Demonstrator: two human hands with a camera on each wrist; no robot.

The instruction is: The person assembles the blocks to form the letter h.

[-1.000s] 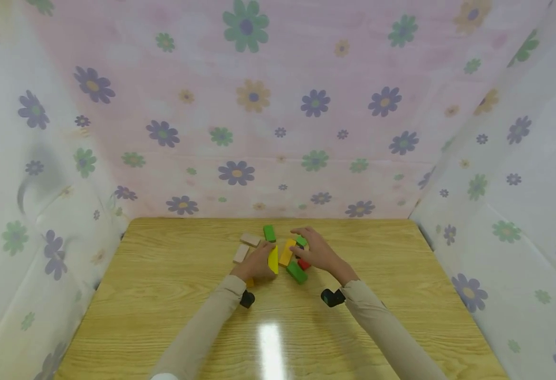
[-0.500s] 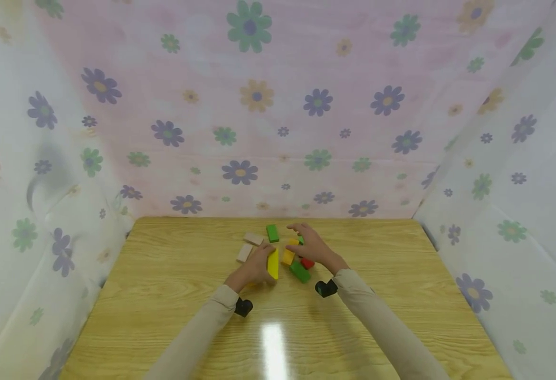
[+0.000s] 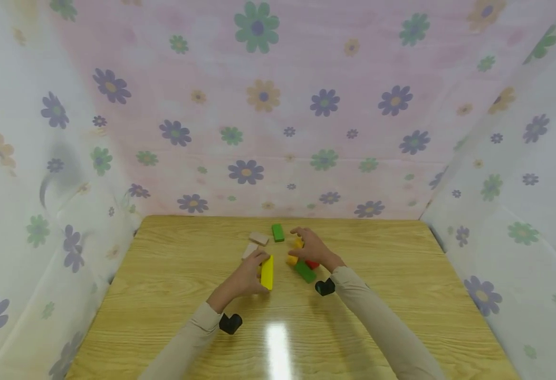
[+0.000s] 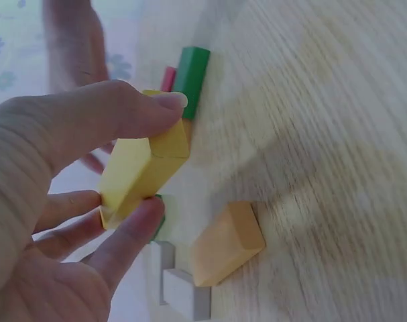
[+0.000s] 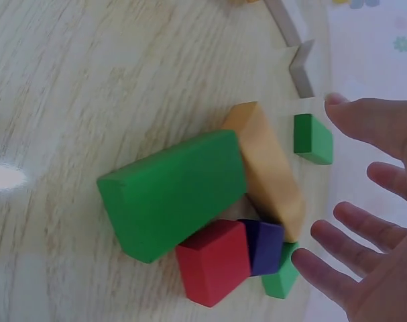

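1. Head view: the left hand (image 3: 243,277) grips a yellow block (image 3: 267,273) between thumb and fingers, left of the middle of the surface (image 3: 401,295), nearer the far edge than the near side.
2. Head view: the right hand (image 3: 317,249), fingers loosely spread and gripping nothing, is above an orange block (image 3: 291,259), a large green block (image 3: 305,271) and a red block (image 3: 313,264).
3. Head view: an upper green block (image 3: 278,233) and two pale blocks (image 3: 259,238) lie toward the far edge.
4. Left wrist view: the thumb presses one end of the yellow block; fingertips support the other. A second orange block (image 4: 230,243) lies on the surface near the pale blocks.
5. Right wrist view: the large green block touches the orange block. The red block adjoins a dark purple block (image 5: 264,247), with a small green block (image 5: 281,274) just beside.
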